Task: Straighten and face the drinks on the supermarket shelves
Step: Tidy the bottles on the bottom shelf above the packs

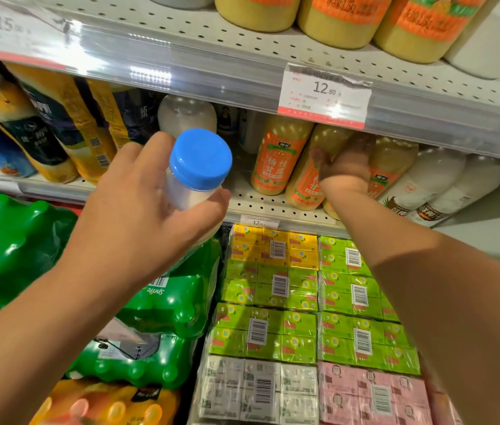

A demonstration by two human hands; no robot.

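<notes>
My left hand [138, 210] grips a white milky bottle with a blue cap [200, 159], held in front of the middle shelf [261, 205]. My right hand [345, 167] reaches into that shelf and rests on a yellow drink bottle with an orange label [307, 185]; how its fingers lie is blurred. A matching orange-label bottle [276, 157] stands to the left of it. Another white bottle [186, 116] stands behind the gap on the shelf.
Dark blue and yellow bottles [43, 130] fill the shelf's left part, white coconut bottles [435, 185] its right. The upper shelf [181, 56] carries more orange-label bottles. Below lie green Sprite packs [166, 305] and stacked drink cartons [304, 302].
</notes>
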